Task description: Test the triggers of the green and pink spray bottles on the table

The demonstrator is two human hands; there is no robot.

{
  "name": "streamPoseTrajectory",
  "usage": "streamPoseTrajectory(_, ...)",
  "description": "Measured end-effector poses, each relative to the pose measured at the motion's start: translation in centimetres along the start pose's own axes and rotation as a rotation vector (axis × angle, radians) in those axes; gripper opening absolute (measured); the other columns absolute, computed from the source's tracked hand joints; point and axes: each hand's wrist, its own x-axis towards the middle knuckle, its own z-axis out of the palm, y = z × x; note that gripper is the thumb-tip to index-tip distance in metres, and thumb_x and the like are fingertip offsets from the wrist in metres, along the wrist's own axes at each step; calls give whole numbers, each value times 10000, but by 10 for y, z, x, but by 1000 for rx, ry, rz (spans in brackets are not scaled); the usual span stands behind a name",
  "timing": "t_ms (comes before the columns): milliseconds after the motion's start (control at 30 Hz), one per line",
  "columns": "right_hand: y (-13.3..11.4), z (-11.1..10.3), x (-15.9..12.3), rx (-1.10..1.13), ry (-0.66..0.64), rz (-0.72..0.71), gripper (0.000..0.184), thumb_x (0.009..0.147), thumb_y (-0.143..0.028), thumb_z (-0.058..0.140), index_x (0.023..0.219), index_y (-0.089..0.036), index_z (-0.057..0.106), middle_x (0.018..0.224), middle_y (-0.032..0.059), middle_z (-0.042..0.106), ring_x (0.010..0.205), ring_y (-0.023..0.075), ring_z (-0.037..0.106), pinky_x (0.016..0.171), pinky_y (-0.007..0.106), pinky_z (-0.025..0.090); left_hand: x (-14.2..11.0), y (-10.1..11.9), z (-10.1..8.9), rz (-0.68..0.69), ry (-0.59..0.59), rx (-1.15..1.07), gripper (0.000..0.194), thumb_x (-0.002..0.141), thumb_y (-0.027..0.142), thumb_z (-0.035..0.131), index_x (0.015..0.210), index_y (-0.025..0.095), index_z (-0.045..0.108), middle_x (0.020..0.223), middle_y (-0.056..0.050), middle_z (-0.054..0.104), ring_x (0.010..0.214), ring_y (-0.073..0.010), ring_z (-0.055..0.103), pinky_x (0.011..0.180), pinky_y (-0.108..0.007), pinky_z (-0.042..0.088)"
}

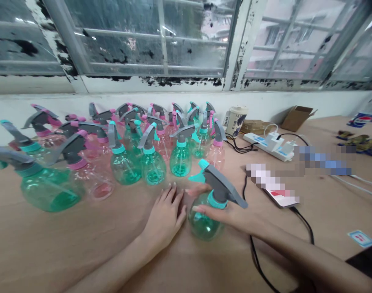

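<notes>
My right hand (218, 213) is wrapped round the clear green body of a spray bottle (205, 224), which has a teal collar and a grey and teal trigger head. The bottle leans slightly, its nozzle toward the upper left. Just left of it, my left hand (167, 211) lies palm down on the wooden table (112, 244), fingers stretched out and holding nothing. Beyond the left hand stand a green spray bottle (180, 158) and another green spray bottle (153, 165). A pink spray bottle (95, 181) stands farther left.
Several more pink and green bottles crowd toward the wall. To the right are a paper cup (235, 121), a power strip (268, 145) with chargers, a phone (274, 187), and a black cable (256, 256) running beside my right arm. A cardboard box (297, 118) stands behind.
</notes>
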Motion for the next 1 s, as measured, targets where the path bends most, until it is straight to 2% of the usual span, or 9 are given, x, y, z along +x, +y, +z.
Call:
streamPoseTrajectory(133,-6,-21,-17,-148,151,110,175,810,-439,635,816,-266,653,841,24,716,856,234,682,833,372,534,0,2,-2,-4,5,38,439,932,277,461,1314,78,545,1410,-213,490,1309,-347,454,1047,-514,406)
streamPoseTrajectory(233,14,-43,-25,-280,280,187,257,823,-501,601,809,-250,654,867,30,705,876,244,656,852,390,504,0,3,-4,-11,-1,31,433,932,276,461,1303,74,557,1403,-215,496,1311,-353,451,1042,-514,413)
streamPoseTrajectory(300,34,-57,-26,-321,382,160,323,822,-536,581,804,-224,661,866,46,702,874,250,646,824,381,496,0,3,-4,-9,3,23,429,932,275,458,1298,78,561,1403,-214,497,1315,-352,446,1042,-515,412)
streamPoseTrajectory(433,64,-75,-13,-389,545,181,392,798,-578,576,777,-199,677,839,59,706,868,258,637,808,365,470,0,3,-4,-12,-2,14,433,934,278,454,1305,79,555,1406,-214,493,1322,-355,436,1049,-522,400)
streamPoseTrajectory(600,80,-89,15,-412,666,186,483,781,-640,545,792,-183,702,850,92,727,904,297,644,787,373,463,0,5,-5,14,-7,-43,410,938,260,450,1303,103,551,1412,-185,497,1332,-332,431,1070,-514,385)
streamPoseTrajectory(767,95,-101,35,-390,704,182,589,851,-671,390,845,-180,715,864,114,738,910,297,657,815,371,464,21,30,1,110,-25,-178,437,920,297,510,1333,151,518,1442,-161,469,1355,-305,406,1099,-491,359)
streamPoseTrajectory(900,103,-108,50,-407,703,182,597,885,-650,322,968,-202,708,874,99,744,900,280,654,836,367,458,53,52,10,86,-39,-213,491,920,354,527,1365,151,487,1479,-182,409,1394,-333,330,1110,-508,326)
streamPoseTrajectory(1000,108,-113,62,-422,704,173,592,881,-650,336,1069,-202,673,912,102,745,906,272,646,847,363,453,72,59,16,63,-24,-208,509,925,347,521,1381,127,463,1475,-204,404,1394,-344,325,1105,-510,329)
